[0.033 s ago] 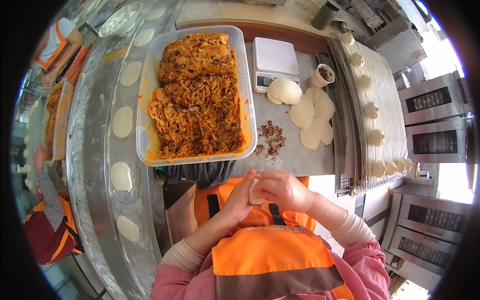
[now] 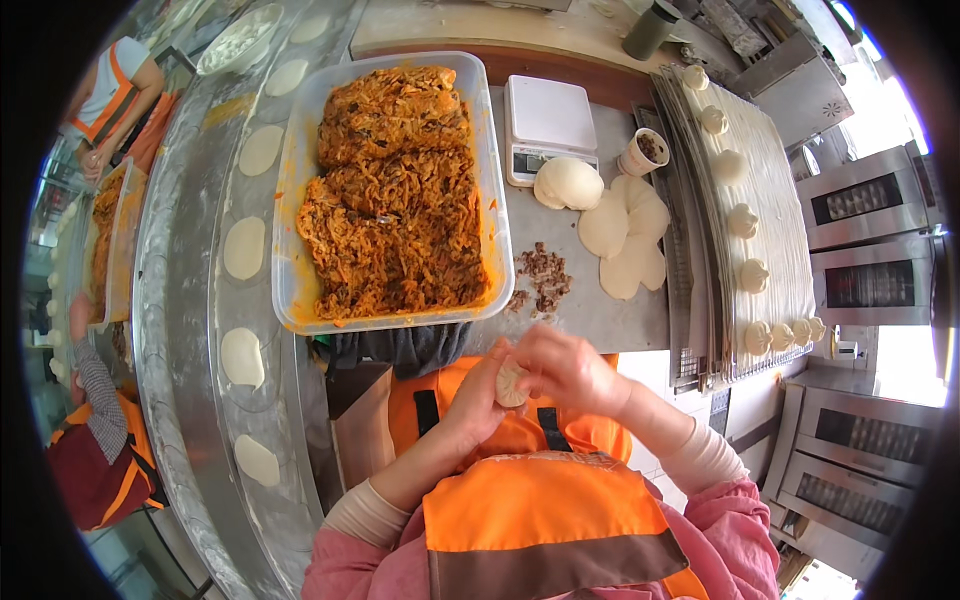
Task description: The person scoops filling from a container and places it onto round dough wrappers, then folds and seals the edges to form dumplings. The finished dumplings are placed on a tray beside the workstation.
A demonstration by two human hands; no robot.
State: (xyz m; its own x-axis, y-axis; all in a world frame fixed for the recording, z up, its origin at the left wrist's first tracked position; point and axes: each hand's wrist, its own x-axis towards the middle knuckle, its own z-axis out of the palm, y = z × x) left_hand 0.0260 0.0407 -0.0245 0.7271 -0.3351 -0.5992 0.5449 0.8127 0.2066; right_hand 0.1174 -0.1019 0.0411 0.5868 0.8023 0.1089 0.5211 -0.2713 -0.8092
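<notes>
A pleated dough bun (image 2: 511,384) sits cupped in my left hand (image 2: 476,398), in front of my orange apron. My right hand (image 2: 572,374) is closed over the bun's upper right side, its fingertips pinched at the dough. Beyond my hands stands a clear plastic tub (image 2: 503,240) heaped with orange-brown shredded filling (image 2: 395,225). Small brown crumbs of filling (image 2: 545,275) lie scattered on the metal table (image 2: 620,325). Flat dough rounds (image 2: 630,235) overlap to the right of them, and a thicker pile of dough (image 2: 569,184) rests against the white scale (image 2: 550,115).
On the right, a lined tray (image 2: 775,200) carries several pleated buns. A cup of brown filling (image 2: 645,151) stands beside the scale. Dough rounds (image 2: 245,248) lie along the floured conveyor (image 2: 195,330) at left, with two co-workers beyond it. Steel ovens (image 2: 865,205) line the far right.
My right hand has shifted slightly up and left over the bun. The bun has turned, showing more of its pleated top. Some dough rounds on the conveyor have moved slightly.
</notes>
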